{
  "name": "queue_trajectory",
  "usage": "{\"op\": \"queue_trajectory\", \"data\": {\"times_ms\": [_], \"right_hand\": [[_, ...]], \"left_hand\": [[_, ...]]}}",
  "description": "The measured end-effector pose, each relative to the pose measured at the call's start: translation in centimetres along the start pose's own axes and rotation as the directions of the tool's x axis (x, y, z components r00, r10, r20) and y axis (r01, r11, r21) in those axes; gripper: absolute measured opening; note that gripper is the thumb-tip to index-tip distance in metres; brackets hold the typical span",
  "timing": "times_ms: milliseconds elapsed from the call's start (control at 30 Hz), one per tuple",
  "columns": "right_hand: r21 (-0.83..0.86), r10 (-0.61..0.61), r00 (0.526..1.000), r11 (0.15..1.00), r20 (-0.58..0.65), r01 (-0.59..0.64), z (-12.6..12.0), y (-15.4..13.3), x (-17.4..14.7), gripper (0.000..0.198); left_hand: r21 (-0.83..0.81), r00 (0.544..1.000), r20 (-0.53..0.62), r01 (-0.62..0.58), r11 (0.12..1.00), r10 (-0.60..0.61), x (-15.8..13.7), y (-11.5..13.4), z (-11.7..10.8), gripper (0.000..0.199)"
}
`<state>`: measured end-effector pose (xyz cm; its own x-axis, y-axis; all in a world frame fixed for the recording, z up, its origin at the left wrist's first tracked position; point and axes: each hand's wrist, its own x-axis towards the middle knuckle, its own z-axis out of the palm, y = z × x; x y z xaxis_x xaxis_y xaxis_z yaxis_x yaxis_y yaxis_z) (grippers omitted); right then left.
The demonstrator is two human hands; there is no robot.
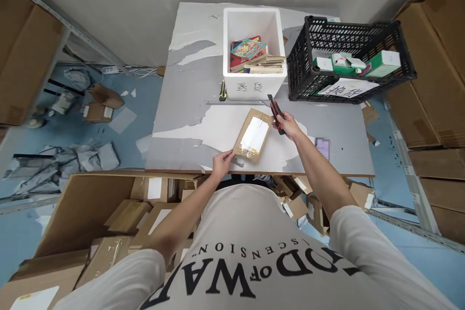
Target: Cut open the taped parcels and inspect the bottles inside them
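A small brown cardboard parcel (251,134) with a white label and shiny clear tape is tilted over the front of the table. My left hand (222,163) pinches its lower left corner between thumb and fingers. My right hand (288,126) is closed around a black and red box cutter (276,114), whose tip points up and away from me. The fingers of that hand are close to the parcel's upper right edge; whether they touch it I cannot tell. Beyond the parcel a thin grey metal ruler or strip (232,102) lies across the table.
A white foam box (254,86) holds books. Beside it stands a black crate (323,93) with green and white boxes. A yellow and black cutter (223,91) and a phone (322,148) lie on the torn-paper tabletop (174,111). A large carton (83,198) of parcels stands at lower left.
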<state>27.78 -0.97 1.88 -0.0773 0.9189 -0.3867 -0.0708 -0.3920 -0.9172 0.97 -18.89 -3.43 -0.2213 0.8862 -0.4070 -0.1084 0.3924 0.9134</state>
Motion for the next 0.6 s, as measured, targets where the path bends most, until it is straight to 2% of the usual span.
{"op": "queue_trajectory", "data": {"times_ms": [133, 333, 500, 600], "right_hand": [[-0.07, -0.005, 0.999, 0.997, 0.033, 0.008, 1.7, 0.4, 2.2, 0.03], [-0.102, -0.023, 1.0, 0.994, 0.007, 0.024, 2.6, 1.3, 2.0, 0.03], [-0.035, -0.072, 0.993, 0.997, -0.094, 0.069, 1.4, 1.5, -0.2, 0.032], [0.096, -0.045, 0.979, 0.993, -0.197, 0.065, 0.0, 2.7, -4.8, 0.035]], "left_hand": [[0.034, 0.999, 0.005, 0.041, 0.999, -0.041, -1.8, -1.8, 1.5, 0.048], [0.133, 0.999, 0.042, 0.021, 0.991, -0.026, -2.0, -2.1, 1.0, 0.044], [0.269, 0.991, 0.132, -0.014, 0.963, -0.022, -1.7, 0.5, -0.5, 0.048], [0.378, 0.989, 0.133, -0.115, 0.919, 0.069, 2.0, 3.6, -1.1, 0.046]]}}
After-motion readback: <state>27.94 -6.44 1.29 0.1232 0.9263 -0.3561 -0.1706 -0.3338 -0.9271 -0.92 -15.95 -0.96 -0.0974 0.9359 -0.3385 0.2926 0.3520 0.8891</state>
